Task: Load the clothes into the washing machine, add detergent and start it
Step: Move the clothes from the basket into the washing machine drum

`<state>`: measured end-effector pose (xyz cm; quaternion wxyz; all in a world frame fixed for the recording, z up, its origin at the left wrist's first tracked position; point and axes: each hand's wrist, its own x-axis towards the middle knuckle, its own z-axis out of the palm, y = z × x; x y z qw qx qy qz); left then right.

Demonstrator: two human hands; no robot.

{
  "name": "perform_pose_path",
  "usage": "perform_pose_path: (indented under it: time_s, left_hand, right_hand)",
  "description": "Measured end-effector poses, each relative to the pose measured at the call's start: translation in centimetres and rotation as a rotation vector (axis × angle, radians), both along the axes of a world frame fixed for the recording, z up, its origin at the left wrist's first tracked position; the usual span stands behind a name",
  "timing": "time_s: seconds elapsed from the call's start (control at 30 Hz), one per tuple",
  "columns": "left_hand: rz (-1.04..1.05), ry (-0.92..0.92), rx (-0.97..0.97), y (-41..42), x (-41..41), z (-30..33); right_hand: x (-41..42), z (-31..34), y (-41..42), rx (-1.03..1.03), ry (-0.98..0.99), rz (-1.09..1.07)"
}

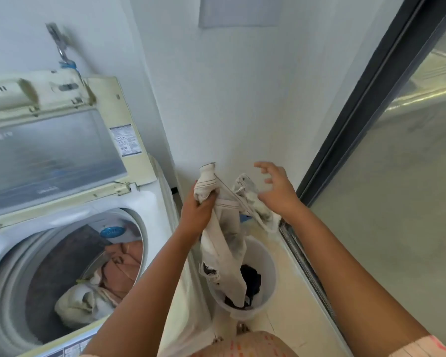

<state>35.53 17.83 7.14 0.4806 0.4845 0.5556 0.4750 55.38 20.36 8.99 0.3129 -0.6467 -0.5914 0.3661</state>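
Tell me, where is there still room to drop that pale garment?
The drum is bare on its dark left side; peach and cream clothes crowd its right. The white bucket holds dark clothes, and the pale garment in the left hand hangs into it. The right hand is open.

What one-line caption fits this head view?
Left hand lifts a pale garment from the white bucket beside the open, partly loaded washing machine; right hand open.
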Motion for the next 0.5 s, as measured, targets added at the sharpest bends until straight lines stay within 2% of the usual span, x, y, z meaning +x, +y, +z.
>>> perform_pose_path:
  time_s: [0.07,0.13,0.37,0.5]
  left_hand:
    - [-0.008,-0.057,-0.019,-0.4,-1.2,0.5]
    - [-0.016,-0.081,0.004,-0.7,-1.8,1.0]
    - [0.068,-0.259,-0.025,-1.8,-2.0,2.8]
    - [0.17,-0.386,-0.054,-2.0,-2.5,3.6]
  right_hand:
    - [1.3,-1.6,-0.2,-0.207,-0.272,0.008]
    - [1.5,-3.1,-0.9,-0.381,-0.426,0.078]
    - [0.0,-6.4,-3.5,-0.517,-0.554,0.384]
    - [-1.7,-7.2,-5.3,-0.399,-0.509,0.32]
